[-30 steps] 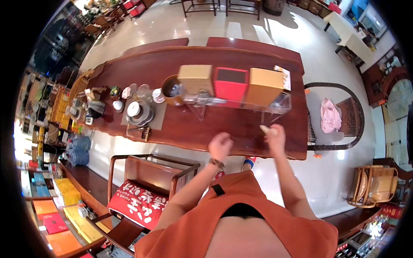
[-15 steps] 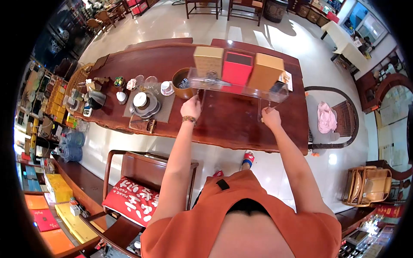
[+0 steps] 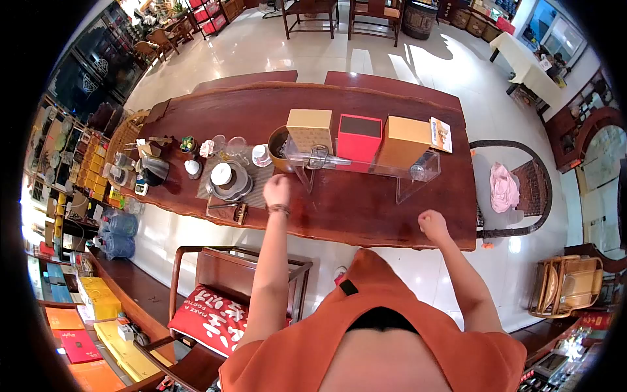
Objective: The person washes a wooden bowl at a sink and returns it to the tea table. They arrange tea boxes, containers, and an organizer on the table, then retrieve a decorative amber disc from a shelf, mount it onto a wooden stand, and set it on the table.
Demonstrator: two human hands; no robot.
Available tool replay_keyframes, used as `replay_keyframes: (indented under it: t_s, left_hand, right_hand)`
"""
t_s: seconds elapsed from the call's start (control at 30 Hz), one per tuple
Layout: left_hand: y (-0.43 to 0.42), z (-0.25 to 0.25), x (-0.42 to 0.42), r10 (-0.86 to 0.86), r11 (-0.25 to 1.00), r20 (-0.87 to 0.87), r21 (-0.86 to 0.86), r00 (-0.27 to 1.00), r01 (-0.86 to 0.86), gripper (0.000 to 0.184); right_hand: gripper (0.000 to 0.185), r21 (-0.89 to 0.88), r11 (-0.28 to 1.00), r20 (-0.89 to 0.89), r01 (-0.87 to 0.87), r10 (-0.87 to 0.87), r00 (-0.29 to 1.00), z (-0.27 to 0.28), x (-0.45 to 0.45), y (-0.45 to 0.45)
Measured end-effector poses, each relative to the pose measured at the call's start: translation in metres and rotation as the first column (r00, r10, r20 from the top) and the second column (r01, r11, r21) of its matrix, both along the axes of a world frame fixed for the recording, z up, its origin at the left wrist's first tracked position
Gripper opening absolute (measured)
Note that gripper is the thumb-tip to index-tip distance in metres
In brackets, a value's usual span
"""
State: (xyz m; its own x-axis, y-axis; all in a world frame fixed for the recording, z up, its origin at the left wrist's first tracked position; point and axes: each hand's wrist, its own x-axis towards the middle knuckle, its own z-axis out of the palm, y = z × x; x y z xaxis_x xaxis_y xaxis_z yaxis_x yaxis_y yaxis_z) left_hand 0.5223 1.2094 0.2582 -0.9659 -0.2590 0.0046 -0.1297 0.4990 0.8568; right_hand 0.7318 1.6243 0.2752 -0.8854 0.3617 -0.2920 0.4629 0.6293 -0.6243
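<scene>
A clear acrylic stand (image 3: 366,167) stands on the dark red wooden table (image 3: 353,212). On it or just behind it are a pale gold box (image 3: 309,129), a red box (image 3: 358,144) and a gold-brown box (image 3: 403,140). My left hand (image 3: 277,190), fingers curled in with nothing visible in them, hovers over the table left of the stand's left leg. My right hand (image 3: 434,226) is a loose fist near the front edge, apart from the stand's right leg. A brown bowl (image 3: 278,149) sits beside the pale gold box, partly hidden by it.
To the left, a tea set (image 3: 230,179) on a grey mat holds a white lidded cup. A white cup (image 3: 261,155) and a kettle (image 3: 155,171) stand nearby. A wooden chair (image 3: 215,264) with a red cushion (image 3: 210,320) is at the lower left; a wicker chair (image 3: 534,186) is right.
Both hands have let go of the stand's legs and drawn back toward me. The stand now stays on the table with its boxes. The view has shifted slightly.
</scene>
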Motion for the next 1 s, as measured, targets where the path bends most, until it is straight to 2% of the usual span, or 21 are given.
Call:
replay_keyframes:
  t_s: [0.03, 0.07, 0.1, 0.17, 0.2, 0.27, 0.3, 0.33, 0.4, 0.43, 0.5, 0.53, 0.57, 0.63, 0.67, 0.77, 0.8, 0.83, 0.9, 0.97, 1.0]
  left_hand:
    - [-0.013, -0.015, -0.016, 0.097, 0.984, 0.094, 0.142, 0.991, -0.11, 0.031]
    - [-0.022, -0.039, -0.035, 0.166, 0.972, 0.049, 0.161, 0.985, -0.172, 0.042]
    - [-0.02, -0.014, -0.037, 0.154, 0.949, 0.289, 0.221, 0.945, -0.222, 0.057]
    - [-0.018, -0.011, -0.051, 0.095, 0.89, 0.347, 0.391, 0.933, -0.236, 0.071]
    - [-0.019, -0.021, -0.063, 0.039, 0.86, 0.42, 0.448, 0.907, -0.244, 0.076]
    - [-0.016, -0.026, -0.076, -0.076, 0.798, 0.493, 0.551, 0.866, -0.244, 0.083]
    - [-0.01, -0.015, -0.073, -0.152, 0.742, 0.503, 0.626, 0.851, -0.238, 0.085]
    - [-0.012, -0.051, -0.091, -0.141, 0.72, 0.511, 0.641, 0.848, -0.266, 0.084]
    - [-0.022, -0.122, -0.126, -0.281, 0.437, 0.412, 0.859, 0.867, -0.267, 0.066]
    - [-0.011, -0.118, -0.127, -0.278, 0.365, 0.387, 0.889, 0.879, -0.275, 0.057]
    - [0.0, -0.058, -0.11, -0.081, 0.519, 0.474, 0.771, 0.877, -0.369, 0.045]
    - [0.006, -0.021, -0.101, -0.062, 0.545, 0.503, 0.741, 0.862, -0.393, 0.04]
    - [0.008, -0.021, -0.107, -0.006, 0.583, 0.547, 0.682, 0.837, -0.442, 0.038]
    - [0.003, -0.04, -0.125, -0.037, 0.505, 0.591, 0.707, 0.806, -0.495, 0.036]
    - [0.001, -0.046, -0.132, -0.103, 0.425, 0.509, 0.799, 0.855, -0.425, 0.036]
    - [0.0, 0.026, -0.135, -0.221, 0.343, 0.411, 0.881, 0.884, -0.324, 0.038]
    - [-0.007, 0.041, -0.136, -0.229, 0.375, 0.407, 0.875, 0.885, -0.306, 0.037]
    - [-0.017, 0.054, -0.138, -0.24, 0.405, 0.398, 0.87, 0.885, -0.282, 0.037]
    - [-0.04, 0.08, -0.125, -0.202, 0.441, 0.348, 0.867, 0.915, -0.232, 0.033]
    - [-0.082, 0.092, -0.101, -0.291, 0.508, 0.269, 0.857, 0.918, -0.09, 0.039]
    - [-0.107, 0.09, -0.09, -0.313, 0.457, 0.314, 0.877, 0.896, -0.148, 0.044]
  right_hand:
    - [0.017, -0.055, 0.998, 0.049, 0.013, -0.01, 0.999, -0.018, 0.009, 0.011]
    - [0.013, -0.105, 0.994, 0.091, 0.031, -0.022, 0.996, -0.037, 0.013, 0.023]
    - [0.011, -0.166, 0.986, 0.147, 0.032, -0.008, 0.989, -0.018, 0.017, 0.015]
    - [0.014, -0.176, 0.978, 0.133, -0.114, 0.138, 0.981, 0.002, 0.017, -0.002]
    - [0.014, -0.283, 0.952, 0.165, -0.119, 0.171, 0.971, 0.013, 0.016, -0.013]
    - [0.015, -0.213, 0.943, 0.136, -0.257, 0.289, 0.948, -0.001, 0.011, -0.032]
    - [0.016, -0.337, 0.928, 0.213, -0.16, 0.241, 0.947, 0.003, 0.008, -0.045]
    - [0.019, -0.303, 0.925, 0.168, -0.228, 0.287, 0.943, 0.008, 0.006, -0.056]
    - [0.023, -0.254, 0.917, 0.181, -0.306, 0.356, 0.917, 0.014, 0.003, -0.071]
    - [0.024, -0.246, 0.917, 0.203, -0.313, 0.365, 0.909, 0.011, 0.002, -0.076]
    - [0.026, -0.222, 0.932, 0.253, -0.285, 0.338, 0.907, 0.005, 0.004, -0.085]
    - [0.027, -0.208, 0.943, 0.281, -0.259, 0.312, 0.908, 0.004, 0.007, -0.091]
    - [0.028, -0.232, 0.949, 0.29, -0.213, 0.277, 0.916, 0.002, 0.01, -0.097]
    - [0.028, -0.275, 0.954, 0.31, -0.121, 0.207, 0.928, -0.003, 0.016, -0.107]
    - [0.026, -0.236, 0.957, 0.221, -0.168, 0.221, 0.95, -0.011, 0.02, -0.114]
    - [0.031, -0.431, 0.9, 0.179, -0.059, 0.149, 0.972, -0.039, 0.022, -0.131]
    - [0.032, -0.592, 0.803, 0.256, 0.065, 0.111, 0.96, -0.009, 0.005, -0.148]
    - [0.03, -0.557, 0.83, 0.111, -0.033, 0.113, 0.987, -0.018, 0.002, -0.157]
    - [0.029, -0.514, 0.85, 0.173, -0.11, 0.229, 0.958, 0.041, -0.036, -0.178]
    - [0.027, -0.417, 0.855, -0.055, -0.308, 0.315, 0.948, 0.055, -0.043, -0.189]
    - [0.028, -0.326, 0.855, -0.311, -0.402, 0.305, 0.9, 0.049, -0.04, -0.192]
